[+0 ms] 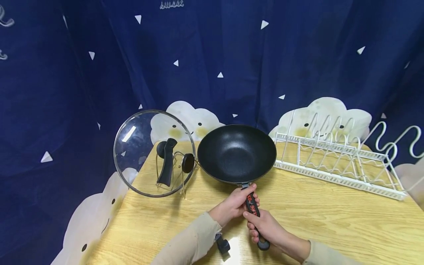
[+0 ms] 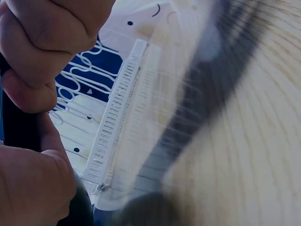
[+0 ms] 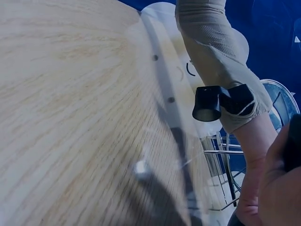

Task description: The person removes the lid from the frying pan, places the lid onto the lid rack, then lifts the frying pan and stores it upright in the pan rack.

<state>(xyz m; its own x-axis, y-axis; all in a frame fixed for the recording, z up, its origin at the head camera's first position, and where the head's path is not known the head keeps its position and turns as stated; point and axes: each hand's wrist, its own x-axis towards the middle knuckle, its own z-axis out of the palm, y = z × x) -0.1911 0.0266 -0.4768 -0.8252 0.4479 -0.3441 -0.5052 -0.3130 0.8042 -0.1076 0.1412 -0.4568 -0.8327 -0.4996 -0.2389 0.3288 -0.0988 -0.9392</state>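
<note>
A black wok (image 1: 236, 154) is held over the table with its inner side facing me and its handle pointing down toward me. My left hand (image 1: 236, 202) grips the handle (image 1: 251, 206) just below the bowl, thumb along the top. Lower down, near the hanging hole, my right hand (image 1: 266, 226) wraps round the same handle. In the left wrist view, curled fingers (image 2: 47, 42) and a thumb (image 2: 37, 181) close round the black grip. The right wrist view catches my left sleeve (image 3: 216, 52) and part of a hand at the right edge.
Left of the wok, a glass lid (image 1: 132, 162) with a black handle (image 1: 167, 163) stands upright in a wire stand (image 1: 183, 184). A white wire dish rack (image 1: 334, 178) occupies the table's right side. Behind the wooden table (image 1: 298, 221) hangs a dark blue curtain (image 1: 212, 48).
</note>
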